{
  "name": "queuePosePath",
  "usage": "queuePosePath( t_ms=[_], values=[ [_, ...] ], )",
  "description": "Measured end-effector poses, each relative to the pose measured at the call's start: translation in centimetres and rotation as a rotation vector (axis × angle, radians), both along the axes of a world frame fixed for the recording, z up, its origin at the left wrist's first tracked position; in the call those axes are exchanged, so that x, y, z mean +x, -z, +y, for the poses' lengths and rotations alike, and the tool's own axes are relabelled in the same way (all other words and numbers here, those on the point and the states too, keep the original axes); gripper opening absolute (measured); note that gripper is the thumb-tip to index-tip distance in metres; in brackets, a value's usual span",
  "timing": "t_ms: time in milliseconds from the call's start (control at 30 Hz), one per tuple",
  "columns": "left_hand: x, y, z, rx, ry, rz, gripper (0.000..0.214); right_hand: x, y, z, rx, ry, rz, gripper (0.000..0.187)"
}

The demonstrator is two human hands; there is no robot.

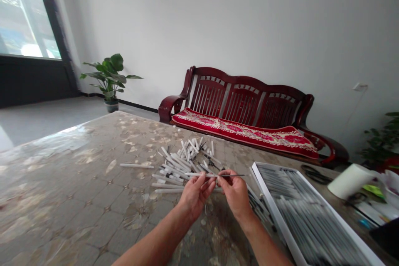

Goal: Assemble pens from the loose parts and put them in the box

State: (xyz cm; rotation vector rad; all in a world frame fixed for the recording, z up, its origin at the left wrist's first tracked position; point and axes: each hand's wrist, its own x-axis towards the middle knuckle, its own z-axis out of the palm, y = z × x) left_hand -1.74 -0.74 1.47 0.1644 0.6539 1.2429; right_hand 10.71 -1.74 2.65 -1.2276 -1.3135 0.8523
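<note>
Between thumb and fingertips, my left hand [193,196] pinches a white pen barrel [193,174] that points left. My right hand [234,191] is closed on a thin dark rod [237,175], which looks like a pen refill and sticks out to the right. Both sets of fingertips nearly meet, with barrel and rod roughly in line; the joint between them is hidden by the fingers. Just beyond the hands lies a loose pile of white pen barrels [177,162], some with black parts. One more white barrel [136,166] lies apart on the left.
A white-rimmed box [270,205] full of greyish pens stands at right, with several dark pens [260,208] beside it. Scissors [316,174], a white roll [350,181] and clutter lie farther right on the patterned table [77,203]. A red wooden bench [240,95] stands behind.
</note>
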Motion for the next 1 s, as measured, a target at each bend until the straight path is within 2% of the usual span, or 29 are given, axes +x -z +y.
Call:
queuePosePath(
  t_ms=[133,200,300,400,533,833,1000],
  values=[
    [0.2,0.0,-0.3,0.005,0.016,0.006,0.015,0.6,-0.2,-0.3,0.023,-0.011,-0.023,0.031],
    [0.1,0.2,-0.2,0.006,-0.02,0.012,0.014,1.4,-0.6,-0.4,0.01,0.004,-0.058,0.034],
    [-0.3,0.6,0.5,0.003,-0.088,0.015,0.013,2.9,-1.1,-1.1,0.031,0.018,-0.362,0.029],
    [-0.8,0.8,1.1,0.011,-0.119,0.006,0.014,3.8,-1.1,-2.1,0.09,-0.033,-0.71,0.029],
    [-1.0,0.6,1.2,0.017,-0.116,-0.006,0.015,4.0,-0.7,-3.4,0.091,-0.128,-0.922,0.034],
    [-0.7,0.3,0.7,0.039,-0.088,0.019,0.01,3.9,-0.8,-3.7,0.054,-0.143,-1.027,0.033],
    [-0.8,0.3,0.7,0.131,-0.054,0.179,0.017,5.1,-2.2,-3.6,0.038,-0.131,-1.114,0.031]
  ],
)
